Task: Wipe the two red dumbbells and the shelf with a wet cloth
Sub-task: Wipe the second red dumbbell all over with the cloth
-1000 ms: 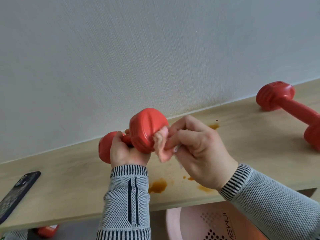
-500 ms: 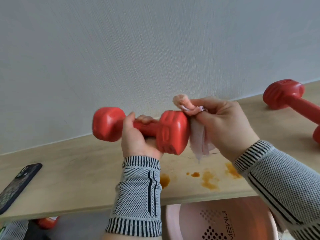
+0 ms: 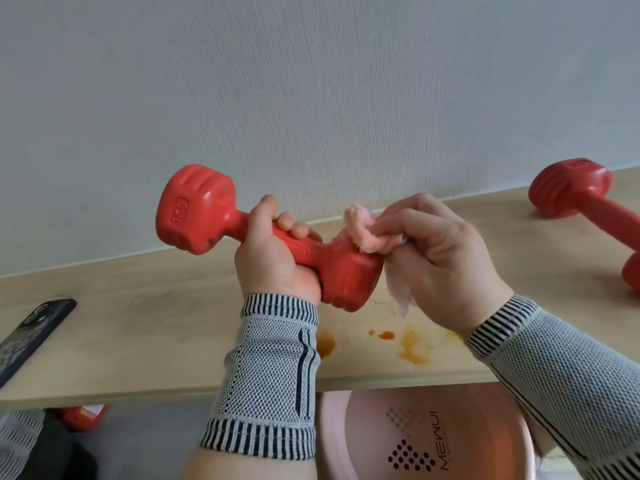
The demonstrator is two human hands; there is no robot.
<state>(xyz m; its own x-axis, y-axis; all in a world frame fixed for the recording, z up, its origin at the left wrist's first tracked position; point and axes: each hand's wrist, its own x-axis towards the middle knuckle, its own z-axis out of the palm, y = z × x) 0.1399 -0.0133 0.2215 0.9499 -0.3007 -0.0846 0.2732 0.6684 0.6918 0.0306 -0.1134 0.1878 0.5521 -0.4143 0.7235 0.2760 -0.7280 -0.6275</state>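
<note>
Dumbbell wiping above the shelf

The left hand (image 3: 273, 261) is gripping the red dumbbell (image 3: 263, 237) by its handle above the shelf (image 3: 138, 327), while the right hand (image 3: 440, 261) is pinching a pink cloth (image 3: 367, 233) against its right head; the second dumbbell (image 3: 581, 206) is lying near the shelf's right end.

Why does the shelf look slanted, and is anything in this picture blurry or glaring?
Head view: the wide-angle lens and tilted head slant the shelf edge; light is soft and even, without harsh glare, only faint sheen on the held dumbbell; the pink cloth in the right hand looks slightly soft, while the left hand is sharp.
</note>
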